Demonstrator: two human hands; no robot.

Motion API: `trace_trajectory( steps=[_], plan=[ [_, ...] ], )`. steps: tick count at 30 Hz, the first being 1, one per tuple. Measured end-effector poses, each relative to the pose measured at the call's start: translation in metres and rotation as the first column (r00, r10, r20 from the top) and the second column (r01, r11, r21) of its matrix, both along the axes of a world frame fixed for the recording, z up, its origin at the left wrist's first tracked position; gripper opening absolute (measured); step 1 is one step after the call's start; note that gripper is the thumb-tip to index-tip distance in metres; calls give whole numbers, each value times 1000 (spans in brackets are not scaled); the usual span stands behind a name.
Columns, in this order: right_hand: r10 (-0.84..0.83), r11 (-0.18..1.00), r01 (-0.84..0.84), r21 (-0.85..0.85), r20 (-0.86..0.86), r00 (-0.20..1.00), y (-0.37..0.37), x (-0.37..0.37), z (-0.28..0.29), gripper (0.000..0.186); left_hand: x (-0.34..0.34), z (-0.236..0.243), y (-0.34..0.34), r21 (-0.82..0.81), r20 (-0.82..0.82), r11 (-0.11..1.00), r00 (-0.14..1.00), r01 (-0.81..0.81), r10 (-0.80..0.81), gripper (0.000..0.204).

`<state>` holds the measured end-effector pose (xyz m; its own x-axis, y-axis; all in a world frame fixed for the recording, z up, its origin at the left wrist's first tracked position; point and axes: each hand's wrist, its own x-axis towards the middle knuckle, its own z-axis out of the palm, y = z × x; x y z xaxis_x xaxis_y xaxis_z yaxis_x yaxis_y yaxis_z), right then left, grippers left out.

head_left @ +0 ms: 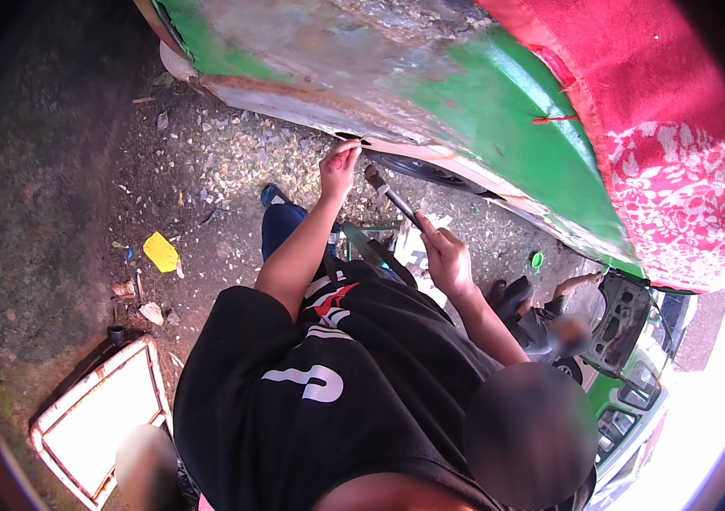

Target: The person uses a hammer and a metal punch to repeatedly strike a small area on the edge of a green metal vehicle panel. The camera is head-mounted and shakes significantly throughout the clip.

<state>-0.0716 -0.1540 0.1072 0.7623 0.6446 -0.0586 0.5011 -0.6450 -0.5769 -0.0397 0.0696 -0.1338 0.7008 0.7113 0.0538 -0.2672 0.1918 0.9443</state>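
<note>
My right hand (448,258) is wrapped round the handle of a hammer (397,202), its worn brownish head up and to the left. Beyond it stretches a green vehicle body (499,94) with bare and greyish patches. At the lower edge of that body, my left hand (339,170) is raised with thumb and fingers pinched together. A dark gap in the pale sill (386,148) lies right by these fingertips. Whatever the pinch holds is too small to make out. The hammer head stays apart from both the left hand and the panel.
A red patterned cloth (669,162) drapes over the vehicle; a tyre (426,169) shows under the sill. Debris, a yellow piece (161,253) and a green ring (536,260) lie on the ground. At right, another person (541,328) crouches by a vehicle door (622,319). A rusty-framed white panel (94,426) lies lower left.
</note>
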Motion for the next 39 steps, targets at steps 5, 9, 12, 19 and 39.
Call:
trace_trajectory(
  steps=[5,9,12,19,39],
  plan=[
    [33,999,-33,-24,-16,999,4,4,3,45,9,6,9,-145,-41,988,998,-52,46,14],
    [64,997,-66,-44,-42,997,8,8,4,44,9,0,10,-17,-67,998,996,-61,59,12],
    [91,995,-92,-39,-38,995,15,10,5,43,11,-17,15,-126,-16,992,1000,-17,15,12],
    [133,986,-138,-91,-65,989,30,18,14,42,11,-34,21,-225,92,974,996,35,-14,19],
    [509,782,-402,-476,117,853,142,40,7,59,21,-23,26,-190,97,981,994,-30,49,10]
  ],
)
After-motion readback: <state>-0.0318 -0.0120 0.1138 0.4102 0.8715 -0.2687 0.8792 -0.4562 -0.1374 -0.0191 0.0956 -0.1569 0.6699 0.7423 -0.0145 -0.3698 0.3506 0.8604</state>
